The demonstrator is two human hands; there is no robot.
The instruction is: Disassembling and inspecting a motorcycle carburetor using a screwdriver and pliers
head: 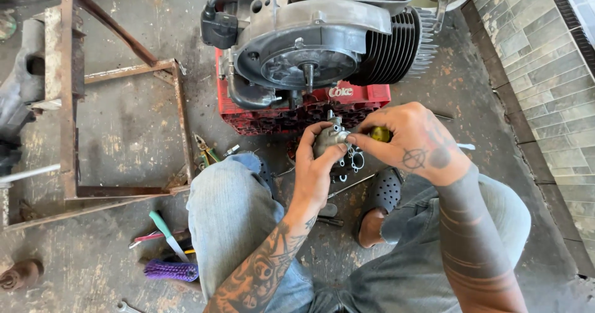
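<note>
so, looking straight down here: the left hand [316, 164] is wrapped around a small grey metal part [330, 138], looks like a carburettor body, fingers curled under and thumb up the side, so it's closed on that piece. the right hand [412, 142] is pinched tight around a yellow-handled tool [380, 134], probably a screwdriver, with its fingertips right up against the metal part. only a bit of the yellow handle shows past the knuckles, so can't tell what the tip looks like. both hands meet just above the person's knees, in front of a red plastic crate [291, 116].

on top of that crate sits a grey engine [316, 37] with black cooling fins [393, 49] on its right side and a round cover facing the camera. just under the hands, on the concrete floor [130, 133], there's a gasket or a plate with holes [354, 161], partly hidden. the person wears jeans and dark perforated clogs [384, 192], one clearly seen by the right knee.

off to the left stands a rusty metal frame [71, 102]. near the left knee lie pliers with green grips [204, 149], and lower down a green-handled tool [162, 229] next to a purple brush-like thing [170, 269]. a tiled wall [545, 71] runs down the right side.
</note>
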